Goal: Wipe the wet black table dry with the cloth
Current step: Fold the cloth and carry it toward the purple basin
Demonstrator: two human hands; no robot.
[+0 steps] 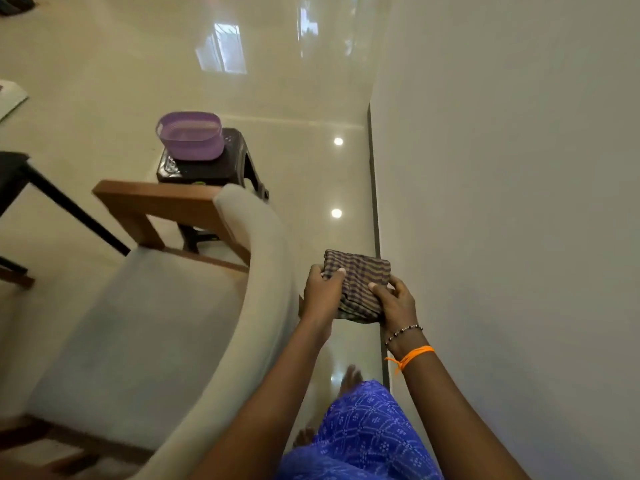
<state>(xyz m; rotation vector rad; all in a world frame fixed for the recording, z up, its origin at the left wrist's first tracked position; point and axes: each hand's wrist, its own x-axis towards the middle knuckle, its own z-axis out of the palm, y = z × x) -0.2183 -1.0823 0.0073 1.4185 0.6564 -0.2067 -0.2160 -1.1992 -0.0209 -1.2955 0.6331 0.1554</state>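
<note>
Two hands: both bare hands close on one folded cloth, held up in the air in front of the body.
Blue patterned garment (367,441): nearest the camera, at the bottom edge; bare toes show on the glossy floor just beyond it.
Right forearm: carries an orange thread band (414,355) and, closer to the hand, a dark beaded bracelet (403,332).
Right hand (394,301): clasps the near right corner of the cloth, thumb on top, fingers curled under.
Left hand (323,294): grips the cloth's left edge, thumb pressed across the top face, fingers out of sight beneath.
Folded brown-and-grey striped cloth (358,282): a flat, roughly square bundle between the two hands, above the floor, close to the pale wall (519,202) on the right.
Grey upholstered armchair with a wooden frame (145,323): fills the lower left; its curved padded back rises just left of the left arm.
Black table (20,181): only a corner and a slanting leg show at the left edge, well apart from the cloth; whether it is wet cannot be told.
Black plastic stool (211,168): stands behind the armchair's wooden arm.
Purple oval plastic basket (190,138): sits on the stool, overhanging its left side.
Cream glossy floor (277,81): stretches to the far end, with window glare and two round lamp reflections.
</note>
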